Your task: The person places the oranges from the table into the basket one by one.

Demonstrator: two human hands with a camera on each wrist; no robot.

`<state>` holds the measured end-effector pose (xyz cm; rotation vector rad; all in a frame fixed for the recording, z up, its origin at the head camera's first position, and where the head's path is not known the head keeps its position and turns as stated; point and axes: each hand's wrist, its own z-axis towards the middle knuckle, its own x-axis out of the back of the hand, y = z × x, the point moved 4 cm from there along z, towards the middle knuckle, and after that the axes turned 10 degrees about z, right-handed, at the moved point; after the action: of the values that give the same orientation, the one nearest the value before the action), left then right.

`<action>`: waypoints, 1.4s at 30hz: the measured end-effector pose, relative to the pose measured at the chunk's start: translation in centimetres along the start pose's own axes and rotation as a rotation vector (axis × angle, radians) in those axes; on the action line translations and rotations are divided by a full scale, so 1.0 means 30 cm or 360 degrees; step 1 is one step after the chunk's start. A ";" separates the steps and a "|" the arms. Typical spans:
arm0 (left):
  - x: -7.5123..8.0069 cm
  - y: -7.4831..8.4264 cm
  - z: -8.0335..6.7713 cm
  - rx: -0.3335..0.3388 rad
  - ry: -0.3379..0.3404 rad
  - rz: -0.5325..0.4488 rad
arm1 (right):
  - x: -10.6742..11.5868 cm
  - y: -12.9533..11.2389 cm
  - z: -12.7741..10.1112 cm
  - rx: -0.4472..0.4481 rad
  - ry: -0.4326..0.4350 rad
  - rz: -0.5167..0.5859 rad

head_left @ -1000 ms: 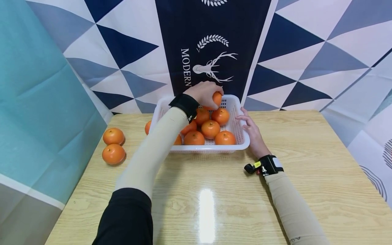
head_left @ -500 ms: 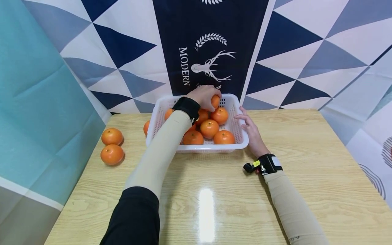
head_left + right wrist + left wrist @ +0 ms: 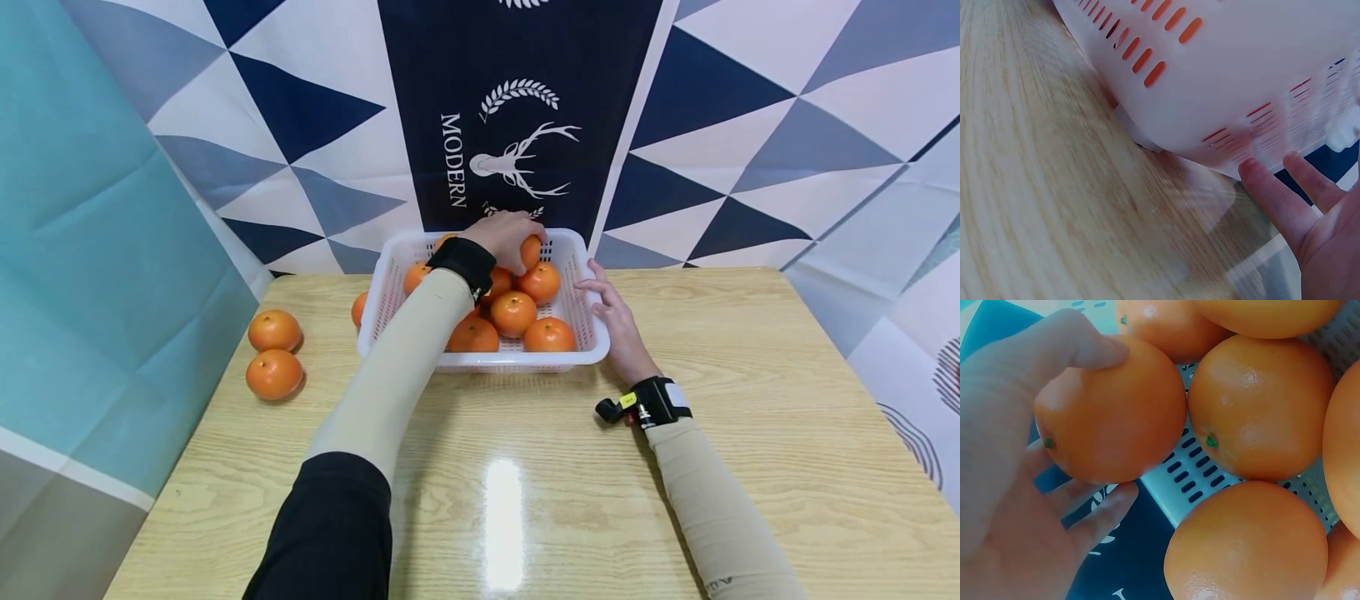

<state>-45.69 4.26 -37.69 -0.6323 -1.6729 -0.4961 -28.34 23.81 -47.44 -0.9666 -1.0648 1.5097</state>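
Standing under both forearms was a wooden table (image 3: 750, 433), pale and glossy. White slotted basket (image 3: 581, 329): between the two hands, on the table, its right wall touched by the right hand (image 3: 618, 325), whose fingers lay straight and slightly spread against the plastic. Left hand (image 3: 504, 237): reached over the basket to its far side, fingers and thumb curled round one orange (image 3: 1113, 415), which sat at the basket's far rim. Loose oranges in the basket (image 3: 513, 312): several, just below and nearer than the left hand, touching one another. One orange (image 3: 360, 310): outside the basket's left wall, partly hidden. Two oranges (image 3: 274, 352): on the table, well apart to the left of the left forearm, side by side.
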 end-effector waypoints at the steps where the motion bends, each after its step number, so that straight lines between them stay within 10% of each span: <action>1: 0.004 0.002 -0.009 0.0008 -0.0006 -0.0007 | -0.001 0.001 0.001 -0.0003 0.0001 0.0003; 11: 0.087 0.070 -0.171 0.0067 -0.0009 -0.0043 | -0.007 -0.005 0.000 0.0012 0.0000 0.0043; 23: 0.039 -0.062 -0.010 -0.0004 0.0047 -0.0024 | -0.009 -0.010 -0.001 0.0002 0.0007 0.0021; 33: 0.189 0.086 -0.246 -0.0003 0.0078 -0.0001 | 0.002 0.003 -0.006 -0.0007 0.0012 0.0011; 42: 0.221 0.149 -0.303 -0.0126 0.0296 0.0084 | 0.000 0.007 -0.003 0.0002 0.0002 0.0030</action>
<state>-36.87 2.80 -29.56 -0.6655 -1.4634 -0.5679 -28.32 23.80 -47.68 -0.9792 -1.0566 1.5250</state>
